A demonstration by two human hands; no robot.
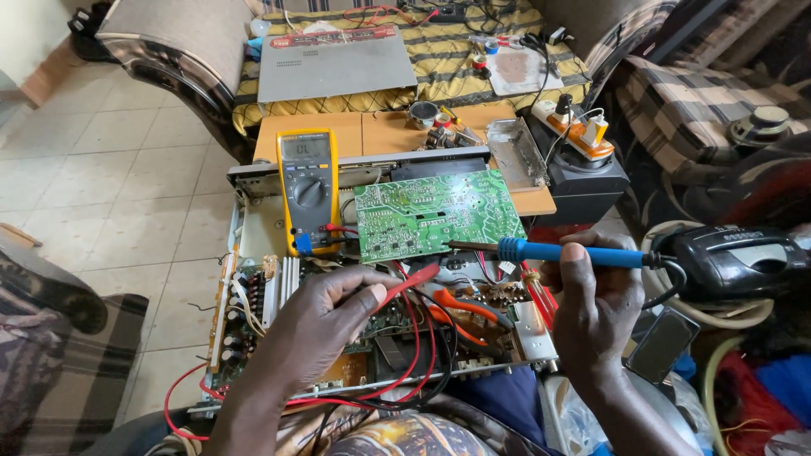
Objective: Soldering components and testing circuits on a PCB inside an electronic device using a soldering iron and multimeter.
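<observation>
Green circuit board, yellow multimeter at nine o'clock of it, blue-handled soldering iron, red probe, yellow striped cloth at twelve.

Left hand: enters from the bottom edge, forearm angled up and to the right, back of hand toward the camera. Fingers curled inward; thumb and index finger extend rightward and pinch together at their tips in a closed grip. Wrist is roughly straight, in line with the forearm.

Right hand: enters from the lower right, forearm rising up and to the left. Hand is closed in a fist-like grip, fingers wrapped round, thumb up on top near the index finger. Wrist slightly bent. Knuckles face left.

Both forearms bare. The hands are apart, at about the same height.
</observation>
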